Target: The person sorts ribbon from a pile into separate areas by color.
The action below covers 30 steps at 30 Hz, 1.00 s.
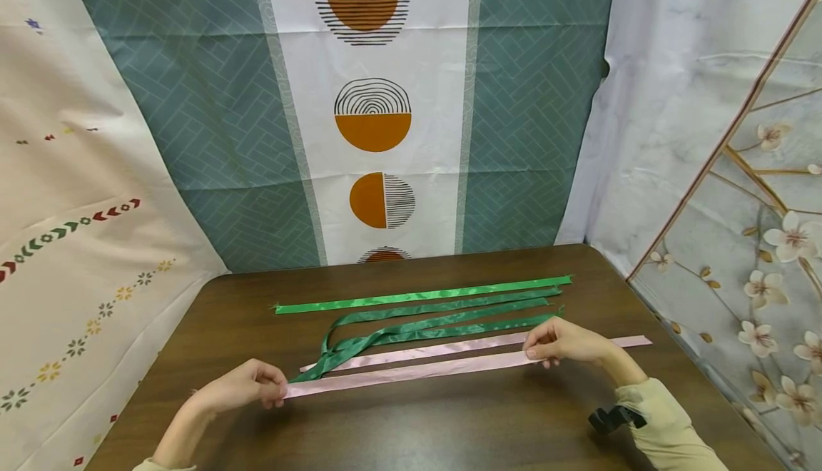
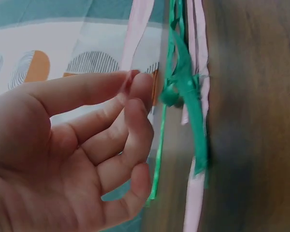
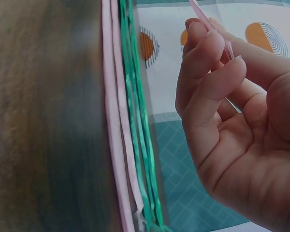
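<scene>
A pink satin ribbon (image 1: 411, 372) is stretched nearly straight between both hands, above the table. My left hand (image 1: 240, 387) pinches its left end between thumb and forefinger. Near the other end my right hand (image 1: 568, 342) pinches it the same way; the tip is hidden by the fingers. More pink ribbon (image 1: 443, 350) lies just behind, reaching out to the right past the right hand. Dark green ribbons (image 1: 443, 330) lie beyond that, bent and crossing at the left, where a green end (image 2: 198, 140) overlaps the pink in the left wrist view.
A bright green ribbon (image 1: 424, 295) lies straight at the back of the brown wooden table (image 1: 437, 428). Patterned cloths hang behind the table (image 1: 385, 100) and at both sides. A black device (image 1: 616, 419) sits at the right wrist.
</scene>
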Tool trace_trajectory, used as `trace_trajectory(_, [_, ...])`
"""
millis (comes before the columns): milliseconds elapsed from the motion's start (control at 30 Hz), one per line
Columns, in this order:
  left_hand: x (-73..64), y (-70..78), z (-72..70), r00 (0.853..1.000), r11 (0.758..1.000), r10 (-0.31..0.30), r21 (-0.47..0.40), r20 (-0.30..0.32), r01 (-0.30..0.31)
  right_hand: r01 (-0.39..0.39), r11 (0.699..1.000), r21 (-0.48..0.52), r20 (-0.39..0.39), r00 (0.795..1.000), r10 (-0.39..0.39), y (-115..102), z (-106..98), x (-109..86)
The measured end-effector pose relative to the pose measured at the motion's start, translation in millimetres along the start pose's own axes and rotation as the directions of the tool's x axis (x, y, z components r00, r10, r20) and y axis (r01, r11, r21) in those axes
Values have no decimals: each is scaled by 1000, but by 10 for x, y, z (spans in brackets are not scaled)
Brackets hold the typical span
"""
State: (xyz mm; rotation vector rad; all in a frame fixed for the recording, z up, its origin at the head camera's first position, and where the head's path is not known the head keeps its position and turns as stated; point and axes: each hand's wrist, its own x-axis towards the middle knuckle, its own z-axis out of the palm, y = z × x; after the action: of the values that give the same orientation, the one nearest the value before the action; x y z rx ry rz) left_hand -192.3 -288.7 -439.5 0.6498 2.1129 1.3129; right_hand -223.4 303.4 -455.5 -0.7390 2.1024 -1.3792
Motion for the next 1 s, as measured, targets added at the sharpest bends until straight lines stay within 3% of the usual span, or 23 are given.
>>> trace_trajectory(133, [19, -52, 35, 998, 999, -54, -8, -36, 53, -6, 1000, -7, 12, 1000, 7, 57, 9, -6])
trace_trajectory(333, [51, -122, 98, 992, 993, -116, -10, -42, 115, -44, 998, -54, -9, 999, 44, 121, 45, -15])
trace_trajectory(633, [146, -132, 247, 980, 983, -109, 130, -165, 131, -84, 986, -141, -31, 996, 81, 151, 89, -24])
trace_trajectory(1000, [209, -66, 386, 960, 955, -155, 215, -232, 206, -131, 968, -215, -81, 990, 116, 179, 87, -32])
